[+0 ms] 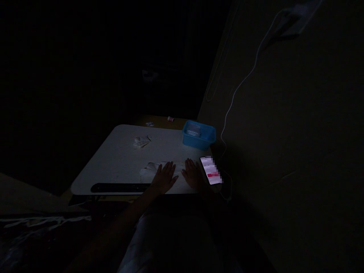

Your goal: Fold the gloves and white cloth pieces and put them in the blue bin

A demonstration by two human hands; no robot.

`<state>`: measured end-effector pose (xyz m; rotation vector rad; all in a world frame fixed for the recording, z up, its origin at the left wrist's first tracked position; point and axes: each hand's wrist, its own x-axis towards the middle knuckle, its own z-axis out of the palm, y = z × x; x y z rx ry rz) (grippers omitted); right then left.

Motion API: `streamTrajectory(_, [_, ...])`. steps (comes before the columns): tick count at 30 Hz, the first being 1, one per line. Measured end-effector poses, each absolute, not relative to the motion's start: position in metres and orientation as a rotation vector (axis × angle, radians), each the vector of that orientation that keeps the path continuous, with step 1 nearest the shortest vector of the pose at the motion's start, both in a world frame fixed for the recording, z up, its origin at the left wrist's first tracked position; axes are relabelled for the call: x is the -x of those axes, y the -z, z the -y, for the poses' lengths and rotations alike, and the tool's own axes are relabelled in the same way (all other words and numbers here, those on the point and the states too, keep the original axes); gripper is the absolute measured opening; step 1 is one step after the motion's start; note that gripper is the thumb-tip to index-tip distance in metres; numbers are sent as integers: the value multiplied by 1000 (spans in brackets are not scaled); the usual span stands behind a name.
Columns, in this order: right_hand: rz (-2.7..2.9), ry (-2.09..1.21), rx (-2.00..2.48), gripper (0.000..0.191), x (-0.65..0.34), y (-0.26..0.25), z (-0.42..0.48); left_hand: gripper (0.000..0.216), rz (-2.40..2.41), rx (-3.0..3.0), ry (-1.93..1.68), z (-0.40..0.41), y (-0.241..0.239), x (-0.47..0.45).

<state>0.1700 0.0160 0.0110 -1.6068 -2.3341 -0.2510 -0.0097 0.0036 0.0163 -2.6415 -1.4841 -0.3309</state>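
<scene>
The scene is very dark. Both of my hands lie flat on a white table point(113, 159), palms down with fingers stretched out. My left hand point(165, 176) rests on the edge of a pale crumpled cloth or paper point(149, 168). My right hand point(193, 175) lies just left of a lit phone point(210, 171) near the table's right front corner. Neither hand holds anything.
A blue plastic tub point(198, 135) stands at the table's far right. Small crumpled white bits point(141, 141) lie further back. A dark strip point(119, 187) runs along the front edge. A white cable point(244, 81) hangs down the wall on the right.
</scene>
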Motion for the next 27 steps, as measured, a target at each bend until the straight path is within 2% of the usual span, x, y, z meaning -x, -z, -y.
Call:
streamTrajectory(4, [2321, 225, 1599, 49, -170, -11, -14, 52, 1468, 2596, 493, -1, -21, 14])
streamTrajectory(7, [2299, 209, 1633, 51, -169, -12, -13, 53, 1666, 2435, 558, 3, -23, 25])
streamTrajectory(10, [2258, 239, 1673, 52, -170, -12, -12, 58, 1835, 2352, 457, 6, -20, 39])
streamTrajectory(16, [2249, 249, 1710, 54, -170, -9, -12, 64, 1868, 2398, 279, 5, -18, 46])
streamTrajectory(27, [2197, 203, 1724, 49, -173, -11, -11, 55, 1761, 2398, 433, -14, -32, 62])
